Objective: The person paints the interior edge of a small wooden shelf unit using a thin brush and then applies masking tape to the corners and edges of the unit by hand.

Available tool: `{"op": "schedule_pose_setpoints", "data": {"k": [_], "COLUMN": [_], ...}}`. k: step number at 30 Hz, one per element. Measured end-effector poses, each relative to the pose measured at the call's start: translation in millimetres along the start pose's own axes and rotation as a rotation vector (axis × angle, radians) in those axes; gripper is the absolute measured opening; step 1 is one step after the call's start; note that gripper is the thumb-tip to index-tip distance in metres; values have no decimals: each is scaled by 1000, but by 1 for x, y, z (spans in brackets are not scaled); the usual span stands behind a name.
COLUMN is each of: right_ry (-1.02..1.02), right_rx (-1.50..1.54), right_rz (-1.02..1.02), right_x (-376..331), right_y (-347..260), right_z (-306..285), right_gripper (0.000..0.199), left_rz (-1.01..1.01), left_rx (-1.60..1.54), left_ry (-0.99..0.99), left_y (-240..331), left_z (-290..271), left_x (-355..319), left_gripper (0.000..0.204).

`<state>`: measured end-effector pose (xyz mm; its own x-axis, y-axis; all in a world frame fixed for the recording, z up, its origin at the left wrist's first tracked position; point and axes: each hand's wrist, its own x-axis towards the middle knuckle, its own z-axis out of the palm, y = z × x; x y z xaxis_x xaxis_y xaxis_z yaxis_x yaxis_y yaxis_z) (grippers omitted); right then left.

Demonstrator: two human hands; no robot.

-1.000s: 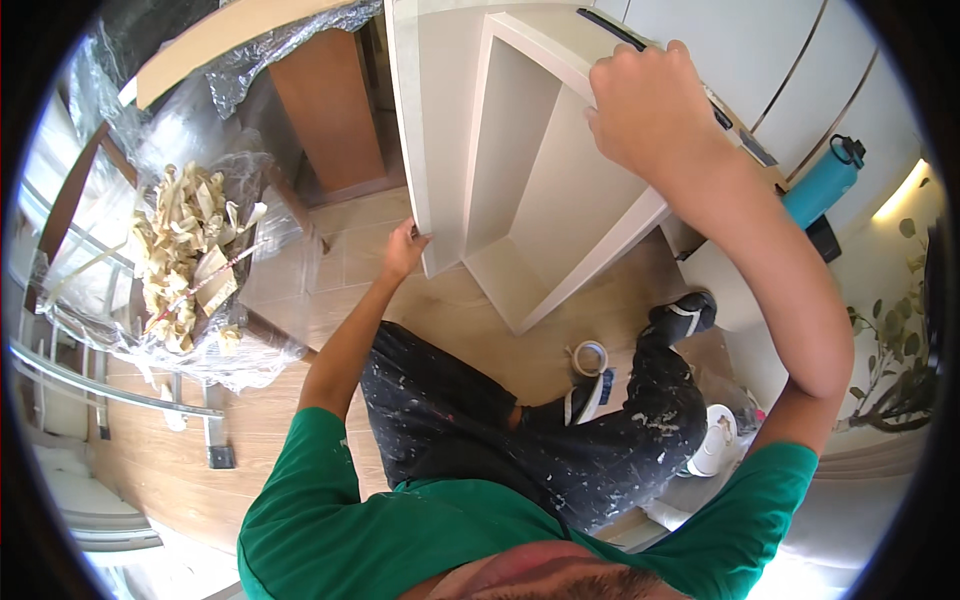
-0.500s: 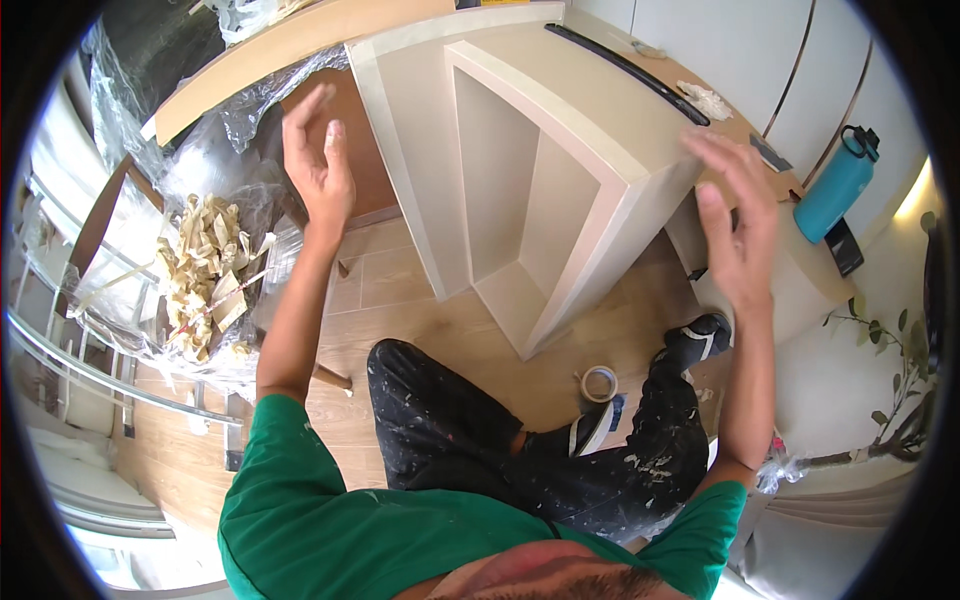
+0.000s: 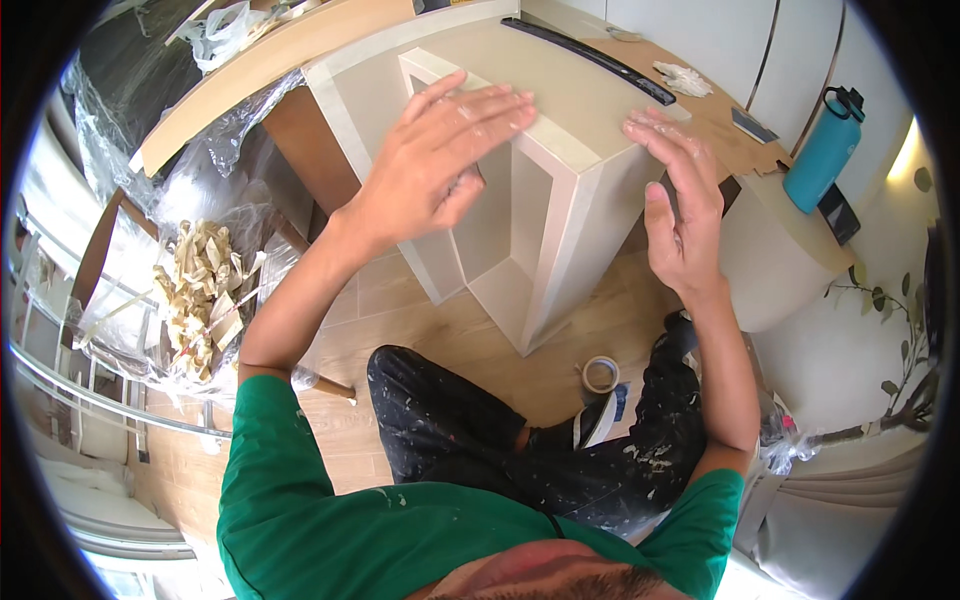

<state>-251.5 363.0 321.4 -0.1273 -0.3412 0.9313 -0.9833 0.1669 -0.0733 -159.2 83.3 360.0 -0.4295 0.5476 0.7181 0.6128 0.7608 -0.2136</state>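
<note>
A beige cabinet [image 3: 490,50] with an open front stands before me, and pale strips run along its edges. My left hand [image 3: 430,160] is open over its front top edge, fingers stretched to the right. Whether those fingertips touch the edge I cannot tell. At the cabinet's right front corner my right hand [image 3: 685,200] is open, fingers slightly bent and thumb apart. Its fingertips are at the right side of the top; contact is unclear. Neither hand holds anything. Whitish smears show on the fingers of both. A long black strip [image 3: 590,60] lies on the cabinet top.
Crumpled masking tape [image 3: 200,295] is heaped on plastic-covered furniture at left. A tape roll [image 3: 600,374] lies on the floor by my foot. At right are a teal bottle [image 3: 825,150], a dark phone [image 3: 838,213], a flat grey blade [image 3: 753,125] and a crumpled white wad [image 3: 683,78].
My left hand has swung right from beside the cabinet to over its front top edge. My right hand has shifted left, closer to the corner. The view has turned slightly.
</note>
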Motion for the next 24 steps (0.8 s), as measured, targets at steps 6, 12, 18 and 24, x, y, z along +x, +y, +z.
{"op": "schedule_pose_setpoints", "data": {"k": [6,12,18,24], "right_ry": [5,23,18,11], "right_rx": [-43,-46,-53,-60], "right_rz": [-5,6,6,20], "right_x": [-1,-2,-4,-2], "right_y": [-2,-1,-5,-6], "right_z": [0,4,6,4], "right_gripper": [48,48,47,40], "left_rz": [-24,24,157,314], "left_rx": [80,-24,-223,-148], "left_ry": [-34,-19,19,134], "left_y": [-20,5,38,43], "left_z": [-5,-2,9,5], "left_x": [-2,3,3,-21], "left_gripper": [77,76,72,70]}}
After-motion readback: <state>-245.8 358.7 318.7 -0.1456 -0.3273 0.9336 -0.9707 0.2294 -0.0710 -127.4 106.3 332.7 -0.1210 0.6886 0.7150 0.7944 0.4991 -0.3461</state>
